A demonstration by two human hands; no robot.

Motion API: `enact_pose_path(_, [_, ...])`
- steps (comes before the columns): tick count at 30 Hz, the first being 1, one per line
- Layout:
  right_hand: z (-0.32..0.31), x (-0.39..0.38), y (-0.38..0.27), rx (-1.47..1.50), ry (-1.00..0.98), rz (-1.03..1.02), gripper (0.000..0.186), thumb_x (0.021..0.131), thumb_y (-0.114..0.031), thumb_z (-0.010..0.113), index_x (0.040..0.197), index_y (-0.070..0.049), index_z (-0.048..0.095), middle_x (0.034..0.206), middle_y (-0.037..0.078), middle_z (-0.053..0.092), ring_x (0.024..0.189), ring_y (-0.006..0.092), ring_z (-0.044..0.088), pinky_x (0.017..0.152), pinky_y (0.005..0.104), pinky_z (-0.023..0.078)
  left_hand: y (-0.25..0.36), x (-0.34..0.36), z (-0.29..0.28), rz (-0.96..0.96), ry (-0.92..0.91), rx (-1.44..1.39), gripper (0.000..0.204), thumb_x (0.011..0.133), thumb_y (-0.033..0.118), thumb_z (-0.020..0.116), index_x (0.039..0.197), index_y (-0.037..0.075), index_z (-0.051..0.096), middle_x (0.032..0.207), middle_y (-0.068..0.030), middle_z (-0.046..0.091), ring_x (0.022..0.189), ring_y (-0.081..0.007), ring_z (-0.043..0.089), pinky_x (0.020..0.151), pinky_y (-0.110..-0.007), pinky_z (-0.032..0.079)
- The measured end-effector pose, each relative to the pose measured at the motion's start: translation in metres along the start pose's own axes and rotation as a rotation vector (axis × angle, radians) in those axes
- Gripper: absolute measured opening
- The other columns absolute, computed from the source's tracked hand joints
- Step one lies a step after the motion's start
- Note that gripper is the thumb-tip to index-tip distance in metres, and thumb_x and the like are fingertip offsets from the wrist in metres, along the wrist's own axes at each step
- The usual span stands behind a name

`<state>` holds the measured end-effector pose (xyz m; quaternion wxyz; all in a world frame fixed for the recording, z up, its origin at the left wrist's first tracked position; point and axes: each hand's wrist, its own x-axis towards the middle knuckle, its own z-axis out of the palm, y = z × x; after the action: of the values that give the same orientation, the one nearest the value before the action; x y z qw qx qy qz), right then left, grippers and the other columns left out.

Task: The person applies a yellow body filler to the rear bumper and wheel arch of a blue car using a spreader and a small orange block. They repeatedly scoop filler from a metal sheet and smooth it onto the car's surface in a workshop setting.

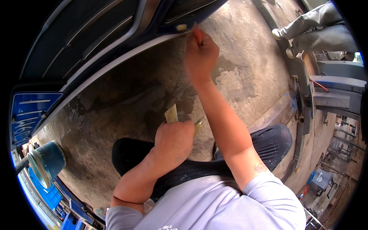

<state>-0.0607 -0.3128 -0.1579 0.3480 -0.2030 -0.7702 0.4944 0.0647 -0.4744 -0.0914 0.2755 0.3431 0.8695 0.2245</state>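
Note:
My right hand (202, 53) is closed around a flat red-orange spreader (197, 34), held up by the lower edge of a dark vehicle bumper (153, 32). Just left of the spreader, a pale yellow filler patch (181, 27) sits on the bumper. Whether the spreader touches the bumper I cannot tell. Lower down, in front of my lap, my left hand (174, 140) grips a flat yellowish plate (171, 114). A second yellowish end with a dark, thin edge (199, 126) sticks out on the hand's right side; the part between is hidden by my fingers.
A blue licence plate (32, 115) is on the vehicle at left. Below it stands a blue-green bucket (48, 161). At upper right are another person's grey-trousered legs (318, 28), beside metal beams (337, 92). The concrete floor (245, 76) has damp patches.

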Motion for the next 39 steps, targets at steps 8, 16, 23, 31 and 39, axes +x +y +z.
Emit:
enact_pose_path(8, [0.016, -0.030, -0.013, -0.226, -0.060, -0.143, 0.015, 0.090, -0.014, 0.059, 0.082, -0.002, 0.064, 0.064, 0.021, 0.057, 0.060, 0.0401, 0.058, 0.056, 0.0424, 0.044, 0.001, 0.000, -0.003, -0.003, -0.016, 0.000, 0.003, 0.077, 0.004, 0.063, 0.078, 0.005, 0.065, 0.069, -0.0163, 0.068, 0.069, -0.0345, 0.070, 0.068, -0.044, 0.052])
enact_pose_path(16, [0.000, -0.003, -0.006, -0.261, -0.027, -0.049, 0.008, 0.086, -0.011, 0.059, 0.083, -0.005, 0.061, 0.071, 0.020, 0.063, 0.070, 0.0437, 0.062, 0.059, 0.0498, 0.046, 0.000, -0.002, -0.003, -0.009, -0.011, -0.011, 0.003, 0.077, 0.004, 0.063, 0.078, 0.004, 0.066, 0.069, -0.0170, 0.068, 0.070, -0.0348, 0.070, 0.068, -0.044, 0.052])
enact_pose_path(23, [0.014, -0.033, -0.026, -0.262, -0.078, -0.136, 0.017, 0.087, -0.014, 0.057, 0.092, -0.003, 0.069, 0.069, 0.024, 0.059, 0.067, 0.0432, 0.062, 0.058, 0.0420, 0.046, 0.000, 0.000, -0.005, -0.009, -0.030, -0.020, 0.005, 0.077, 0.004, 0.062, 0.080, 0.005, 0.067, 0.070, -0.0171, 0.068, 0.071, -0.0351, 0.070, 0.069, -0.045, 0.053])
enact_pose_path(31, [-0.007, -0.001, -0.007, -0.315, -0.030, -0.081, 0.015, 0.086, -0.013, 0.057, 0.086, -0.001, 0.066, 0.068, 0.024, 0.059, 0.067, 0.0439, 0.061, 0.059, 0.0435, 0.047, -0.001, -0.002, -0.004, -0.029, -0.028, -0.005, 0.004, 0.077, 0.004, 0.064, 0.078, 0.006, 0.067, 0.070, -0.0163, 0.069, 0.071, -0.0343, 0.070, 0.068, -0.043, 0.053])
enact_pose_path(39, [0.005, -0.028, -0.033, -0.259, -0.130, -0.112, 0.012, 0.085, -0.012, 0.058, 0.082, -0.002, 0.062, 0.070, 0.025, 0.058, 0.066, 0.0428, 0.061, 0.057, 0.0434, 0.045, -0.001, 0.002, -0.002, -0.018, -0.031, -0.060, 0.011, 0.082, 0.005, 0.058, 0.075, 0.002, 0.065, 0.071, -0.0202, 0.065, 0.072, -0.0408, 0.065, 0.068, -0.050, 0.052])
